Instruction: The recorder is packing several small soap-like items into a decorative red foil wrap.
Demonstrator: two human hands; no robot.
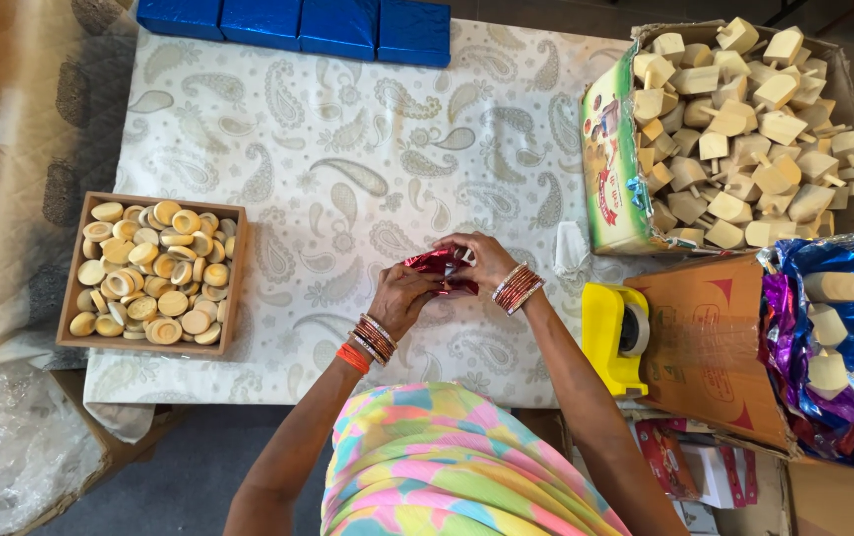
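A small object wrapped in shiny red foil (439, 264) lies on the table's paisley-patterned cloth (347, 149), held between both hands. My left hand (402, 296) grips its near left side. My right hand (481, 260) presses on its right end, fingers curled over the foil. Both wrists carry red and gold bangles. What is inside the foil is hidden.
A wooden tray (240, 278) of several round wooden discs sits at the left. A yellow tape dispenser (613, 337) stands right of my hands. A cardboard box (610, 159) of wooden blocks is at the far right, blue wrapped boxes (298, 22) at the back, shiny foil sheets (844, 337) at the right.
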